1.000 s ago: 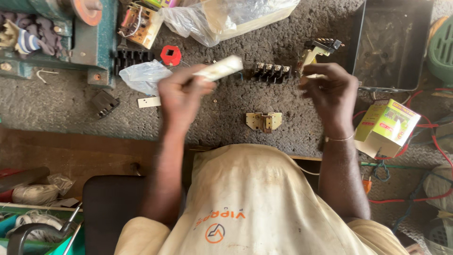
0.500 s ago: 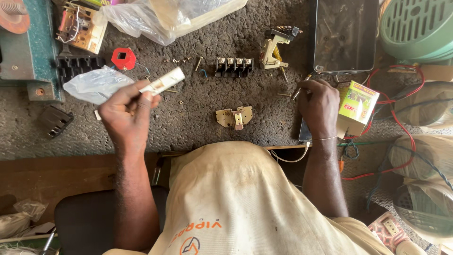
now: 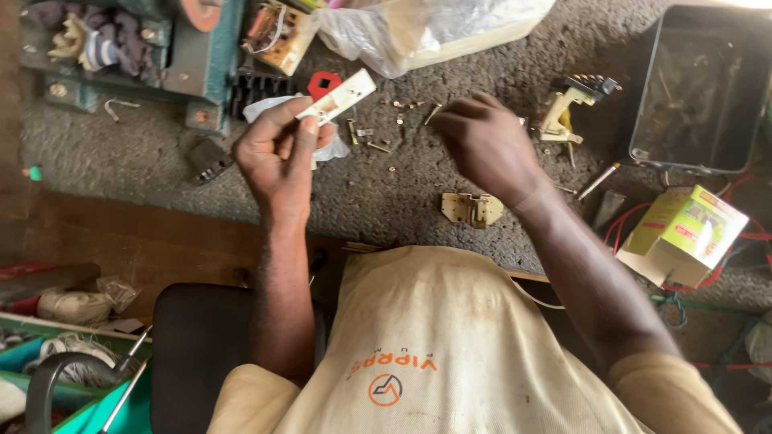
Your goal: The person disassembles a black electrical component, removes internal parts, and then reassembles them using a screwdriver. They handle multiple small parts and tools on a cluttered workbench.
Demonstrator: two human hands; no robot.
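1. The left hand (image 3: 277, 157) holds a white strip (image 3: 342, 96) pinched between thumb and fingers, lifted above the grey mat (image 3: 145, 153). Half a second ago it held the same strip in the same way, so the grip has not changed.
2. The right hand (image 3: 486, 145) has changed more. Before, it was low at the right side, close to the green box (image 3: 683, 233); now it is up at the middle of the mat, just beside the loose screws (image 3: 378, 133). Its fingers are curled and narrow, and I cannot tell if something small is between them (the view shows only the back of the hand).
3. This means both hands now work close together over the small parts, with the strip just above the screws.
4. Edges: the black tray (image 3: 700, 88) stands at the right, a plastic bag (image 3: 426, 28) at the top, and a green machine (image 3: 137, 48) at the top left.
5. A beige bracket (image 3: 473, 209) lies near the mat's front edge, under the right wrist.
6. A cream part (image 3: 567, 108) with a black head lies just right of the right hand.
7. Open room remains on the mat at the left, below the machine, and between the two wrists.
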